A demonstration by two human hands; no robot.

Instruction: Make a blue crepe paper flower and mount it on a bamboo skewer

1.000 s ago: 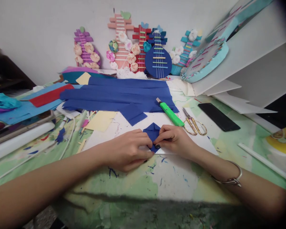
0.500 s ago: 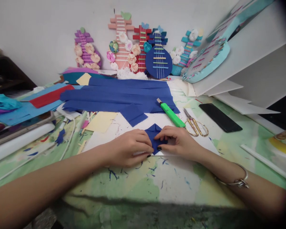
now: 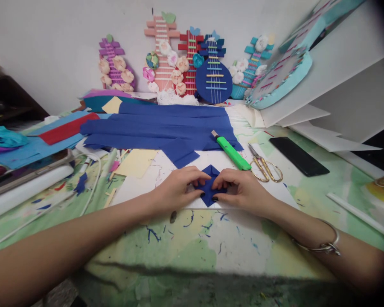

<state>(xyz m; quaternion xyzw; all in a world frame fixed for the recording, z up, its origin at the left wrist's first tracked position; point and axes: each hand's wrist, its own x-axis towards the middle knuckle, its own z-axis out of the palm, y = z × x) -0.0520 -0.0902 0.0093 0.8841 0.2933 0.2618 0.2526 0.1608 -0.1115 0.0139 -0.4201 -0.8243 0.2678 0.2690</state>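
On the worktop (image 3: pixel 185 251), at the white board's (image 3: pixel 134 185) near edge, the left hand (image 3: pixel 176 183) and right hand (image 3: pixel 248 189) grip opposite sides of a small blue piece (image 3: pixel 208 199), apparently mid-fold, which calls for lined-up edges and light, even pressure.

The folded blue piece (image 3: pixel 208 189) looks matt and creased, like thin cloth or crepe paper, as do the wider blue sheets (image 3: pixel 166 123). The cutter (image 3: pixel 233 153) has a smooth green plastic body with a slight sheen. The scissors (image 3: pixel 264 166) are metal, with grey blades and shiny, gold-toned handles. Polished silvery metal forms the bracelet (image 3: pixel 332 247). The phone (image 3: pixel 299 156) shows a smooth black face. Beneath the blue materials, the white board (image 3: pixel 134 187) is flat and matt. The flowers (image 3: pixel 183 64) look like soft, crumpled paper; the wall (image 3: pixel 67 42) is matt.
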